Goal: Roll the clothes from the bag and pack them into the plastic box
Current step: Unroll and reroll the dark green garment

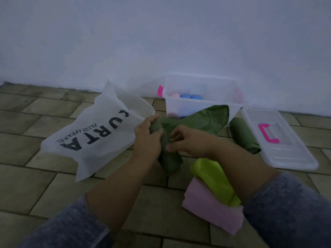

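Left hand (148, 138) and right hand (187, 142) were curled round a dark green fabric roll (169, 162), presumably for tightness, near a clear plastic box (202, 82).

Translucent matt white bag (100, 133), clear glossy plastic box (202, 97) and lid (279, 140), soft matt green cloth (202, 119), shiny lime fabric (215, 179), rough tiled floor (35, 167).
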